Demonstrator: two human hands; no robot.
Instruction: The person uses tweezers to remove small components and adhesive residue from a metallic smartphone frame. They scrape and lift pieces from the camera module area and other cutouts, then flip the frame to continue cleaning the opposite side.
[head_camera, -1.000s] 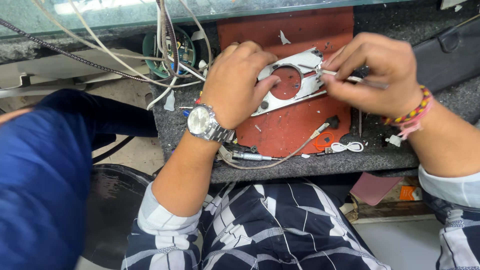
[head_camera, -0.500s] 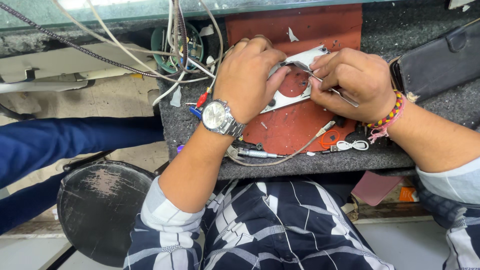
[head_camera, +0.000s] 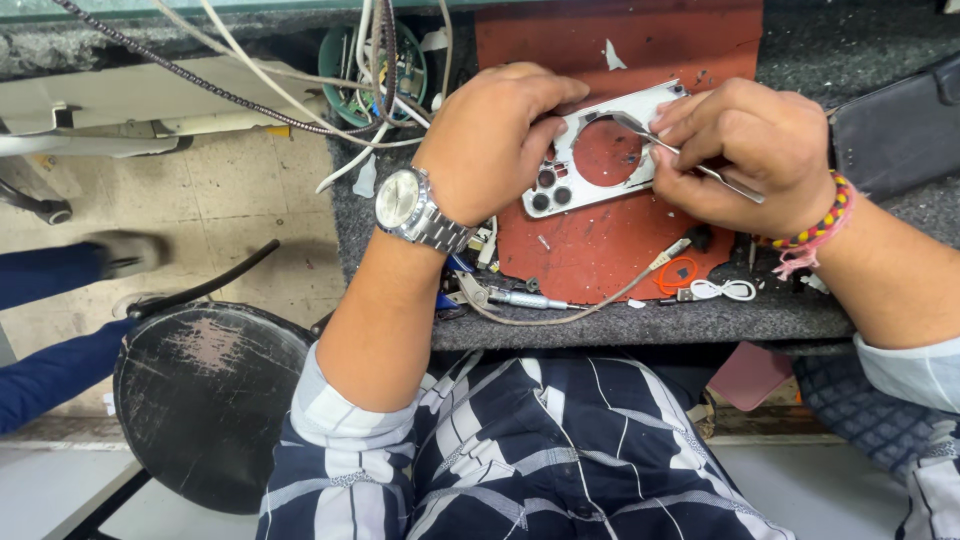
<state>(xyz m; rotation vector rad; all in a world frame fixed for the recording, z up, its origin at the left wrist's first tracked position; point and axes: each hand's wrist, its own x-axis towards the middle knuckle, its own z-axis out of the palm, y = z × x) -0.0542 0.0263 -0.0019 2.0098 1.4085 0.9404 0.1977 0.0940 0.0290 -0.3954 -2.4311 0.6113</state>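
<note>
A silver phone back frame (head_camera: 590, 160) with a round cut-out and small camera holes lies on a worn red mat (head_camera: 620, 240). My left hand (head_camera: 495, 140), with a metal wristwatch (head_camera: 405, 205), presses on the frame's left end and grips it. My right hand (head_camera: 745, 150), with a beaded bracelet (head_camera: 830, 215), pinches metal tweezers (head_camera: 700, 165) whose tip touches the frame's upper right edge beside the round hole.
A dark felt bench top (head_camera: 640, 320) carries loose cables (head_camera: 560, 305), a white cord (head_camera: 725, 290) and small parts. A green tub (head_camera: 345, 60) of wires sits at the back. A round black stool (head_camera: 205, 395) stands at left, with another person's blue trouser legs (head_camera: 50, 370) beyond it.
The view has shifted, so the bench sits further right. My hands came closer together on the frame. The other person's blue-clad leg has drawn back to the far left, uncovering the stool.
</note>
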